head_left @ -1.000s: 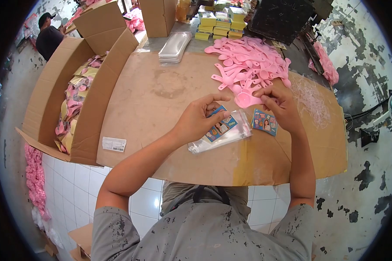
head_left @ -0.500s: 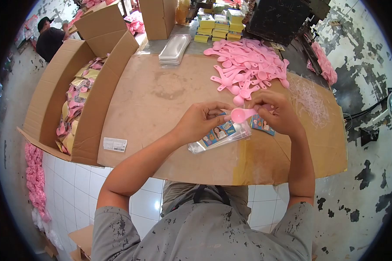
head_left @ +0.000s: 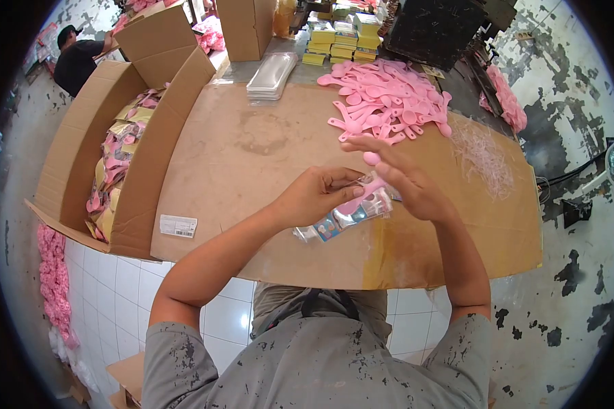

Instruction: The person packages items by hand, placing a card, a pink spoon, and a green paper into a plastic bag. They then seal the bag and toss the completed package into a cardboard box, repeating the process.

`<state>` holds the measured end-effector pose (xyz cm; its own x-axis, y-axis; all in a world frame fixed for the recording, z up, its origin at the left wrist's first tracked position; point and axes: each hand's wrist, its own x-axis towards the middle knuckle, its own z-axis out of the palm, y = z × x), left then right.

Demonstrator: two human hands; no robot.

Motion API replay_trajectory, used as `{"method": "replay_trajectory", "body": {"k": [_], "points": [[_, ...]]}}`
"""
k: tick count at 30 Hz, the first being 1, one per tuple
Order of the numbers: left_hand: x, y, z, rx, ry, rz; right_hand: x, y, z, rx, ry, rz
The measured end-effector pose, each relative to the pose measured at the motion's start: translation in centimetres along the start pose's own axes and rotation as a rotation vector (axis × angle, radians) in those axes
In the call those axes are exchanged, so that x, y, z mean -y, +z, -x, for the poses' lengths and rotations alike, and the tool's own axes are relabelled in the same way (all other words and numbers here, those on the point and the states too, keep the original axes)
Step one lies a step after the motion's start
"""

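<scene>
Pink spoon (head_left: 373, 185) is pinched by left hand (head_left: 315, 195), likely for steadiness; right hand (head_left: 412, 185) is spread, seemingly empty.

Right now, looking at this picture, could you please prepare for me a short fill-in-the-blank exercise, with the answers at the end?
1. Of the left hand and the right hand, the ____ one is pinching a spoon.
2. The heaped spoons are ____ in colour.
3. From the working person's view, these heaped spoons lie to the ____ of the stacked clear bags.
4. The open carton stands on that person's ____ side.

Missing words: left; pink; right; left.
</scene>
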<state>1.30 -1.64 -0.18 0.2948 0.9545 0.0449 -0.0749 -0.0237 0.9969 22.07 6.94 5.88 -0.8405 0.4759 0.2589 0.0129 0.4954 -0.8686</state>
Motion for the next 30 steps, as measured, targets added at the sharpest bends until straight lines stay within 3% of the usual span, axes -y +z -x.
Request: {"method": "replay_trajectory", "body": {"k": [2,5,7,10,14,17,19,22,26,30], "points": [[-0.5,0.1,0.1,0.053,0.083,0.066,-0.1,2.4,0.3,0.095,0.056,-0.329],[-0.3,-0.8,0.1,0.122,0.035,0.136,0.4,1.9,0.0,0.12,0.022,-0.706],[-2.2,-0.8,0.8,0.131,-0.032,0.222,-0.6,-1.3,-0.2,0.134,-0.186,-0.645],[-2.2,-1.2,0.7,0.176,-0.024,0.219,0.1,-2.1,0.5,0.043,-0.209,0.023],[-1.3,-0.3,0.7,0.1,0.139,0.335,3.4,-1.1,0.0,0.028,-0.292,0.117],[-2.1,-0.3,0.7,-0.057,0.272,0.089,7.0,-1.0,-0.2,-0.095,-0.345,0.409],[-1.8,-0.4,1.0,-0.039,0.359,0.007,8.1,-1.1,0.1,-0.136,-0.312,0.538],[-2.9,-0.1,2.2,0.029,0.354,-0.093,9.0,-0.7,0.2,-0.229,-0.129,0.567],[-3.6,0.9,2.0,-0.034,0.477,-0.279,8.1,-0.4,0.2,-0.254,-0.087,0.567],[-2.9,0.6,1.6,-0.071,0.412,-0.14,7.5,0.6,-0.1,-0.366,-0.151,0.599]]}}
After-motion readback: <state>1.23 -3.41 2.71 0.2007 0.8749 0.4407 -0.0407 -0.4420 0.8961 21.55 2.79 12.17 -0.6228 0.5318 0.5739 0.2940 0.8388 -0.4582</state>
